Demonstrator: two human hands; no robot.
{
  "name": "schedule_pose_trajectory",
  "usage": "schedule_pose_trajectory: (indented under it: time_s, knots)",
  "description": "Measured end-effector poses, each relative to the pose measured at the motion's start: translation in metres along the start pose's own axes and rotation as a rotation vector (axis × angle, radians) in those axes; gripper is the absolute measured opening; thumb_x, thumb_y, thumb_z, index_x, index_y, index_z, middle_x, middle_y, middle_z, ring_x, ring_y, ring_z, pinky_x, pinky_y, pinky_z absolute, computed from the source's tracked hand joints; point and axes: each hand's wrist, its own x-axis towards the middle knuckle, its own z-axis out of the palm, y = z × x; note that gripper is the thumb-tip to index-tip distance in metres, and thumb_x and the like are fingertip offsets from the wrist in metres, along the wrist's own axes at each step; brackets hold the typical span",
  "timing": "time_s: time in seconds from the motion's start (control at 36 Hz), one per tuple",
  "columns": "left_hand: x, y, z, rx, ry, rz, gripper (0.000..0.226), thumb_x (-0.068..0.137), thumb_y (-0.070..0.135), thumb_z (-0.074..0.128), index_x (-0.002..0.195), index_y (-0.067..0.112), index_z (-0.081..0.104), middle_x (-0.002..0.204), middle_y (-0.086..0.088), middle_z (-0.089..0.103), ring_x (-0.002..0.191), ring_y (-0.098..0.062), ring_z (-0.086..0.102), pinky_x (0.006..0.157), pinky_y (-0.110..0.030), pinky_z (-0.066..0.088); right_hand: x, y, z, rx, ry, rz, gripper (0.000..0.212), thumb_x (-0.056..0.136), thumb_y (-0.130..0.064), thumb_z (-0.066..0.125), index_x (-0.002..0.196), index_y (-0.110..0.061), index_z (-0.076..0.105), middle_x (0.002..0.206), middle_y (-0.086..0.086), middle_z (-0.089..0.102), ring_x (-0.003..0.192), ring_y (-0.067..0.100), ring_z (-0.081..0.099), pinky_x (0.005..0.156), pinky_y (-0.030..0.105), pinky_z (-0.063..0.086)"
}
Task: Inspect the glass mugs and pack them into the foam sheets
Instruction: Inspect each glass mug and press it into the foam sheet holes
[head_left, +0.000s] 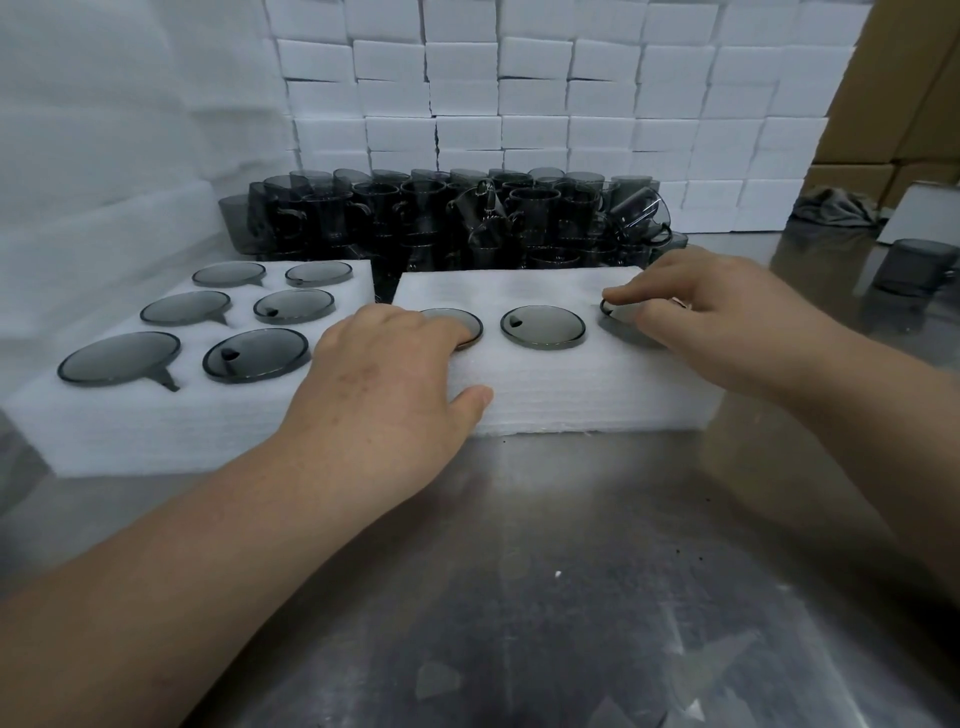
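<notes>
L hand (384, 384) flat on foam sheet (561, 395); R hand (717, 306) pinches right mug (621, 316) rim.

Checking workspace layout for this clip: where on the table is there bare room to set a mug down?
Bare steel table in front of the left foam block and right foam block, crossed only by forearms; also a strip between the right block and the lone mug. Crowded: the mug pile fills the back.

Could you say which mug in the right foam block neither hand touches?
The middle mug; the left hand touches the left mug, the right hand the right mug.
</notes>
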Motion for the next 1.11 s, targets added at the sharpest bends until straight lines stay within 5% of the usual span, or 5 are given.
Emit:
schedule_pose_trajectory:
  time_s: [0.17,0.33,0.58,0.86,1.11]
  knots:
    - [0.001,0.001,-0.001,0.005,-0.017,-0.007,0.048,0.082,0.049,0.052,0.128,0.035,0.047,0.110,0.011,0.056,0.113,-0.013,0.035,0.093,-0.029,0.024,0.001,0.001,0.001,0.003,-0.003,-0.002,0.041,0.085,-0.043,0.032,0.101,-0.032,0.068,0.112,-0.011,0.059,0.110,0.012,0.050,0.097,0.038,0.039]
    - [0.001,0.001,-0.001,0.016,-0.029,-0.007,0.044,0.083,0.050,0.050,0.124,0.034,0.049,0.090,0.016,0.040,0.110,-0.012,0.035,0.089,-0.029,0.025,-0.003,0.000,0.002,0.017,0.069,-0.074,0.040,0.097,-0.033,0.029,0.130,-0.032,0.052,0.143,-0.015,0.039,0.133,0.001,0.029,0.105,0.023,0.021]
    - [0.002,0.004,-0.005,0.009,-0.049,-0.015,0.047,0.083,0.048,0.051,0.128,0.035,0.047,0.112,0.011,0.056,0.114,-0.013,0.036,0.091,-0.028,0.026,-0.007,-0.009,0.008,-0.119,-0.222,-0.081,0.063,0.086,-0.058,0.013,0.144,-0.036,0.024,0.151,-0.022,0.014,0.137,-0.006,0.005,0.104,0.015,0.003]
    - [0.000,0.004,-0.005,0.000,-0.077,-0.026,0.049,0.083,0.048,0.051,0.130,0.036,0.045,0.118,0.013,0.054,0.116,-0.011,0.032,0.094,-0.028,0.024,-0.008,-0.016,0.005,-0.266,-0.348,-0.076,0.104,0.055,-0.074,-0.002,0.148,-0.029,0.009,0.154,-0.017,0.001,0.139,-0.002,0.000,0.109,0.021,0.005]
    - [-0.002,0.008,-0.006,0.006,-0.097,-0.036,0.069,0.079,0.054,0.047,0.141,0.031,0.027,0.139,0.010,0.035,0.127,-0.012,0.027,0.103,-0.028,0.020,-0.010,-0.017,0.006,-0.239,-0.281,-0.069,0.103,0.058,-0.074,0.002,0.139,-0.019,0.033,0.153,-0.015,0.019,0.139,-0.001,0.009,0.107,0.024,0.015]
